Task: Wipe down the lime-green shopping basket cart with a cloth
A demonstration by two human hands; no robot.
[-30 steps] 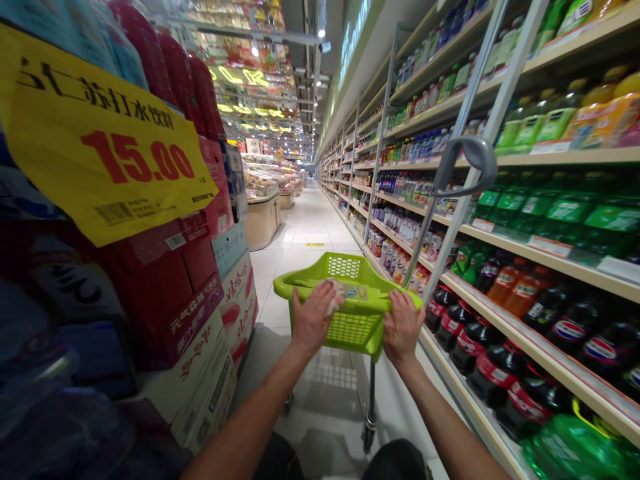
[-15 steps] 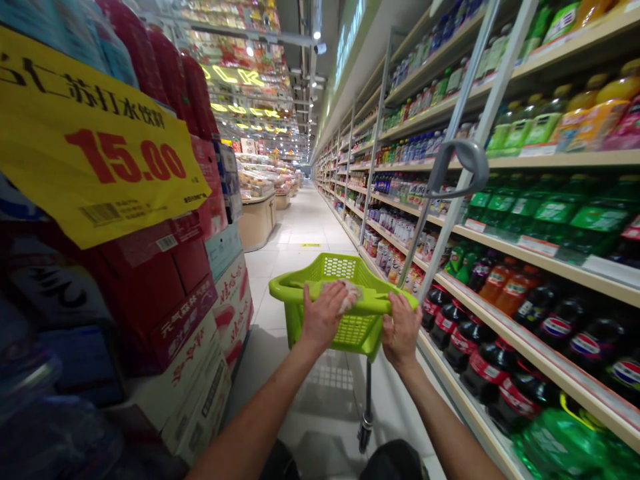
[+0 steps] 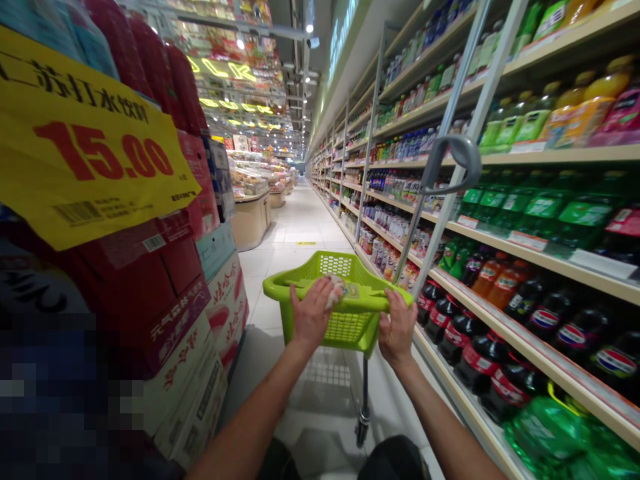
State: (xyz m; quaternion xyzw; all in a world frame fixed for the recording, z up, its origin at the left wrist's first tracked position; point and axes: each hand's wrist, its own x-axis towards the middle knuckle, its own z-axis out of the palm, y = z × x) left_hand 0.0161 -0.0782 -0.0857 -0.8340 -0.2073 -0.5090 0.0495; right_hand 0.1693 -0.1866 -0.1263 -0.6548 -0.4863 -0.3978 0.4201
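A lime-green plastic basket cart (image 3: 345, 327) stands in the aisle right in front of me. My left hand (image 3: 311, 315) presses a crumpled whitish cloth (image 3: 334, 291) against the cart's near rim, fingers curled over it. My right hand (image 3: 397, 328) grips the rim a little to the right. A grey pull handle (image 3: 453, 163) on two metal bars rises from the cart's right side toward the shelves.
Shelves of soda bottles (image 3: 520, 320) and other drinks line the right side. On the left stand stacked red and white cartons (image 3: 190, 313) under a yellow price sign (image 3: 90, 167) reading 15.00. The pale tiled aisle floor (image 3: 300, 230) runs ahead between them.
My left hand slid right along the rim with the cloth, then back left. The view has drifted slightly forward and left.
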